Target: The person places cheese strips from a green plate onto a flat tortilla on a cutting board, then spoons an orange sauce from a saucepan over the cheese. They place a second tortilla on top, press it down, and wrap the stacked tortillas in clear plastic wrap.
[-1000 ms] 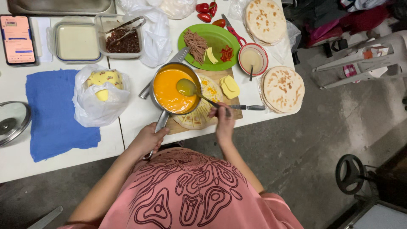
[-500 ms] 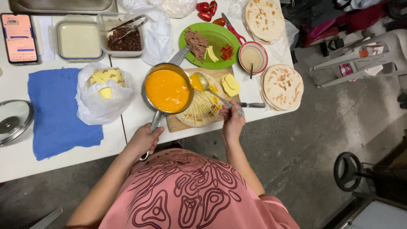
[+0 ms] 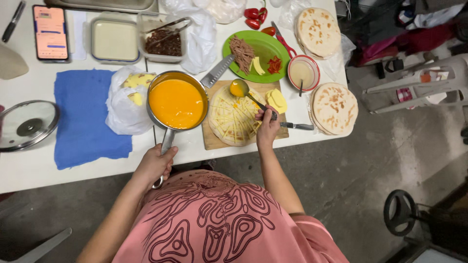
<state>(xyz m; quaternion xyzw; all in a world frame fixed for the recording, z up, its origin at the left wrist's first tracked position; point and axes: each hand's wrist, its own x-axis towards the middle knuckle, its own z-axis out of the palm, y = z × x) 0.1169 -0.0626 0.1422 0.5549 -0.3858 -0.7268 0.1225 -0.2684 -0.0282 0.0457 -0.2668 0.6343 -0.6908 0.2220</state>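
White counter [image 3: 97, 168] is running across the top of the view over a grey concrete floor, and you are standing at its near edge. Your left hand [image 3: 155, 164] is clamped on the handle of the pan [image 3: 176, 102] of orange sauce, holding it just at nine o'clock of the board [image 3: 210, 141]. Your right hand [image 3: 267, 125] is closed on a ladle [image 3: 240, 88] carrying sauce over the twelve o'clock edge of the flatbread [image 3: 235, 117]. That flatbread is already lying covered in crossed cheese strips, with only a little sauce showing on it, so the saucing is looking barely begun; the pan is sitting almost full. Two flatbread stacks [image 3: 334, 107] at three and one o'clock are waiting plain.

For packages: a white plastic bag [image 3: 124, 109] with yellow pieces is lying at nine o'clock of the pan, a clear tub [image 3: 165, 43] of brown strips and a white-filled rectangular dish [image 3: 115, 40] are sitting at eleven o'clock. A phone [image 3: 50, 32] with a lit orange screen is lying far at ten o'clock; its text is too small to tell.
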